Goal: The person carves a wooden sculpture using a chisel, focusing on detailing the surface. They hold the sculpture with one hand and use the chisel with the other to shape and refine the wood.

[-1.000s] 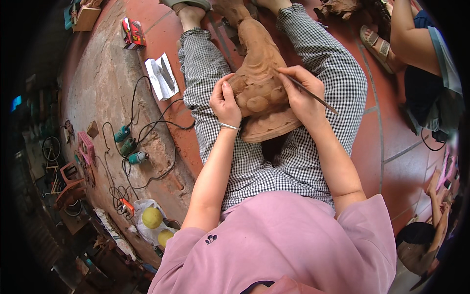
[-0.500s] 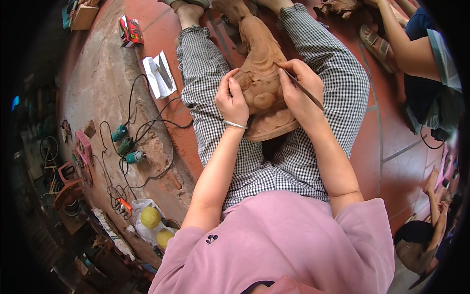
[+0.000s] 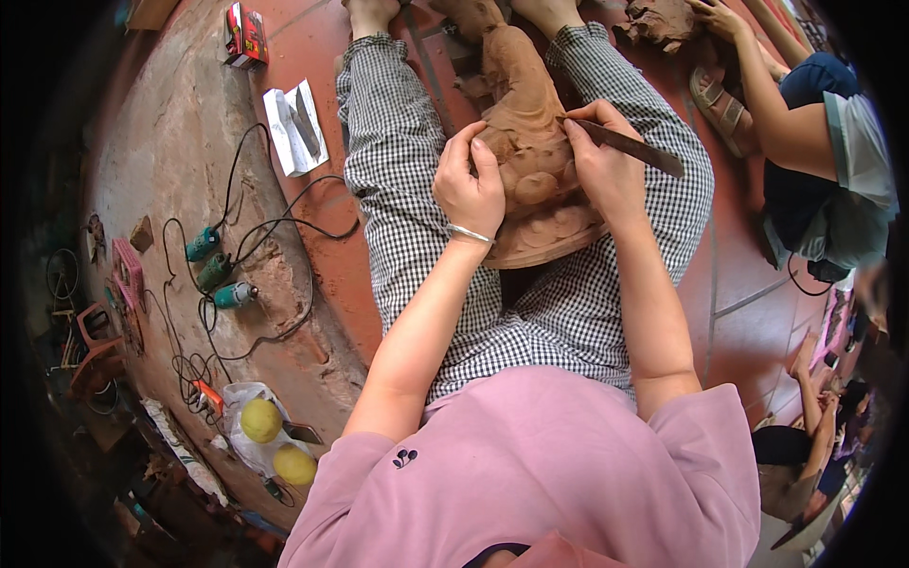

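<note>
A brown carved figure [image 3: 530, 170], apparently wood, lies between my legs, its rounded base toward me and its narrower part pointing away. On its left side rests my left hand [image 3: 471, 189], thumb and curled fingers gripping its edge. My right hand [image 3: 609, 180] is closed around a flat, dark blade-like carving tool [image 3: 639, 149]. The tool's broad, rounded end sticks out to the right past my knuckles, while its other end is at the figure's right side, mostly covered by my fingers.
Green power tools [image 3: 216, 270] with tangled black cords lie on the left. Nearby are a white paper with a dark blade [image 3: 305, 123], a red box [image 3: 246, 36] and two yellow-green round fruits [image 3: 261, 420] on a plastic bag. Another person's arm [image 3: 791, 118] reaches toward a brown carving [image 3: 663, 24].
The tool has turned in my right hand, from a thin edge pointing down-right to its flat face showing, pointing right. Both hands and the figure appear slightly further right in view.
</note>
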### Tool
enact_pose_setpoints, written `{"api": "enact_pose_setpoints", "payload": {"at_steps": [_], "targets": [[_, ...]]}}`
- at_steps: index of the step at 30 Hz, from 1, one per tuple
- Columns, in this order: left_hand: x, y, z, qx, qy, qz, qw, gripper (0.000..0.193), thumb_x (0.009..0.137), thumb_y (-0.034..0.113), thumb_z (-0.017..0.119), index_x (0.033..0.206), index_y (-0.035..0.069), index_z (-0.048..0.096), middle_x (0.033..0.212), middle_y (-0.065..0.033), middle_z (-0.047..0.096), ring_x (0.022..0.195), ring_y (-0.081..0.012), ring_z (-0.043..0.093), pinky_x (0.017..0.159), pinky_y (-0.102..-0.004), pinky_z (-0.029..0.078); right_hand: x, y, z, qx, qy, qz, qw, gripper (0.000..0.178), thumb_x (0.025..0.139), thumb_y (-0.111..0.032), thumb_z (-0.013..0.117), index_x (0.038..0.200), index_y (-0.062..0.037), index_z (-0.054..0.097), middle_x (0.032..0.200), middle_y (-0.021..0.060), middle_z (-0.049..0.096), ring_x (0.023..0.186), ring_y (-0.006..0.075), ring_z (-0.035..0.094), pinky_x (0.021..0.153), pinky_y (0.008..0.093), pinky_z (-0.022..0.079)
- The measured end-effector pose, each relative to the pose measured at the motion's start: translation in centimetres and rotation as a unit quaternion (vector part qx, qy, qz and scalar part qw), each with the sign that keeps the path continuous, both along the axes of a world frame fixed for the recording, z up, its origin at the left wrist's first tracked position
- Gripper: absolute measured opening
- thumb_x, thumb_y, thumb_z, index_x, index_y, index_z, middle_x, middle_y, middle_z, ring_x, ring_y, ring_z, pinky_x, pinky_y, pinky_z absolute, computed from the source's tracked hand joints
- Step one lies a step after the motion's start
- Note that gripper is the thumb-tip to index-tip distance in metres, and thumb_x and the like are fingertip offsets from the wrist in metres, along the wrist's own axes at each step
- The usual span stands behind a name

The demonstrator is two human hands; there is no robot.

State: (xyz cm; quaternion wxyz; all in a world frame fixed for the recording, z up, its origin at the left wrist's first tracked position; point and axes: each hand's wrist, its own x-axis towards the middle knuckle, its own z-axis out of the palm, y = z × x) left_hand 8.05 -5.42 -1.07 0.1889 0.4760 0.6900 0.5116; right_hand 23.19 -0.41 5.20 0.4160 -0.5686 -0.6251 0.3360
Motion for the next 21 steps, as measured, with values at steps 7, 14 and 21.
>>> {"api": "enact_pose_setpoints", "payload": {"at_steps": [7,14,21], "targets": [[0.1,0.1,0.1,0.014,0.025,0.013,1.000,0.029,0.097,0.019,0.050,0.109,0.002,0.070,0.097,-0.0154,0.072,0.082,-0.0282,0.069,0.073,-0.0361,0.053,-0.4,-0.8,1.1,-0.046,-0.018,0.052,0.997,0.008,0.084,-0.002,0.066,0.088,0.0036,0.063,0.079,0.0153,0.065,0.071,0.0253,0.063,0.066,0.0341,0.049],[0.5,0.2,0.1,0.022,0.034,0.013,0.999,0.030,0.097,0.020,0.049,0.110,0.002,0.069,0.101,-0.0156,0.071,0.086,-0.0302,0.069,0.075,-0.0376,0.053,-1.0,-0.5,0.3,0.036,-0.095,-0.004,0.995,0.006,0.083,-0.001,0.065,0.087,0.0033,0.063,0.080,0.0180,0.065,0.075,0.0312,0.065,0.069,0.0366,0.050],[0.1,0.2,0.0,0.019,0.030,0.008,0.999,0.029,0.097,0.019,0.049,0.109,0.002,0.070,0.101,-0.0158,0.071,0.085,-0.0313,0.069,0.075,-0.0378,0.053,-0.7,-0.4,0.7,-0.001,-0.029,0.011,1.000,0.006,0.083,-0.001,0.065,0.085,0.0035,0.061,0.078,0.0174,0.064,0.071,0.0320,0.064,0.067,0.0382,0.050]]}}
